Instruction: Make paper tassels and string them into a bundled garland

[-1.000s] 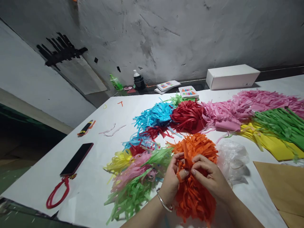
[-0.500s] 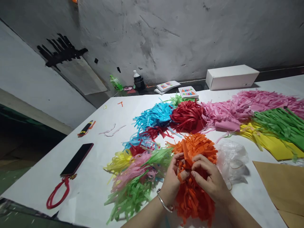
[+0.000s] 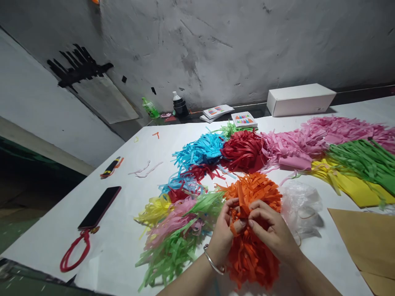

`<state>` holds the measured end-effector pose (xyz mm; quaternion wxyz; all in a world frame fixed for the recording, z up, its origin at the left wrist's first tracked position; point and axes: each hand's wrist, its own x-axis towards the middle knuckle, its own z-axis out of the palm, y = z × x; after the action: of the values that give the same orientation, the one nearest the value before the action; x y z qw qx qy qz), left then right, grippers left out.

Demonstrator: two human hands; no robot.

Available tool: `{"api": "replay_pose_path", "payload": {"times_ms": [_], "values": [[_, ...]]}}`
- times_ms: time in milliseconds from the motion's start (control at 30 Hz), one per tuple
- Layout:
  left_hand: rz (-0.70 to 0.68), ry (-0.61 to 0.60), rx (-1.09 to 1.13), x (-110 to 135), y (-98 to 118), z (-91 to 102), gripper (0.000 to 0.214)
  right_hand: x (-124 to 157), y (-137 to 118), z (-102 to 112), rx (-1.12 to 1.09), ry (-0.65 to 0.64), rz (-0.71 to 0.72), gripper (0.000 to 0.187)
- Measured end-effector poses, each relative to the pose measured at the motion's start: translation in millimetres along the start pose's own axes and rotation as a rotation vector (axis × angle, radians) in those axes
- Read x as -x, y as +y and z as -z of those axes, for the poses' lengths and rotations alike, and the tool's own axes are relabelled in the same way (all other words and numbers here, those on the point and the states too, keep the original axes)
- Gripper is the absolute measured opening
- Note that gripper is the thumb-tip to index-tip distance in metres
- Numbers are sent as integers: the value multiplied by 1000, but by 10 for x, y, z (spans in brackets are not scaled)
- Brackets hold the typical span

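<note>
Fringed orange tissue paper [image 3: 254,263] lies in front of me, fanning out above and below my fingers. My left hand [image 3: 226,224] is closed on its middle, thumb and fingers pinching the paper; a bangle sits on that wrist. From the other side my right hand [image 3: 270,224] pinches the same orange paper, its fingertips almost meeting those of the left. A narrow twisted orange strip [image 3: 241,199] sticks up between the hands. Just left are loose tissue tassels in green [image 3: 169,250], pink [image 3: 171,220] and yellow [image 3: 154,209]. Beside the right hand lies a crumpled clear plastic bag [image 3: 300,209].
Fringed bundles in blue [image 3: 200,150], red [image 3: 245,150], pink [image 3: 345,131], dark green [image 3: 367,158] and yellow [image 3: 354,185] line the table's back. A phone [image 3: 100,207] and a small cutter-like tool [image 3: 111,166] lie left. Brown paper [image 3: 367,238] is at right, a white box [image 3: 300,100] behind.
Almost nothing differs. Both hands keep their pinch on the orange tissue paper, with only slight finger movement, and the view has shifted a little.
</note>
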<state>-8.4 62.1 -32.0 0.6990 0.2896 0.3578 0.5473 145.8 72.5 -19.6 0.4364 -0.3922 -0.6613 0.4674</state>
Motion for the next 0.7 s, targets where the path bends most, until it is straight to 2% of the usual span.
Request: {"api": "replay_pose_path", "payload": {"times_ms": [267, 533, 700], "values": [[-3, 41, 53, 18, 19, -4, 53, -2, -4, 68, 21, -91, 37, 1], [39, 17, 137, -3, 62, -6, 49, 7, 24, 86, 100, -183, -14, 29], [54, 29, 153, -5, 88, -9, 47, 21, 46, 48, 154, -196, 19, 34]]}}
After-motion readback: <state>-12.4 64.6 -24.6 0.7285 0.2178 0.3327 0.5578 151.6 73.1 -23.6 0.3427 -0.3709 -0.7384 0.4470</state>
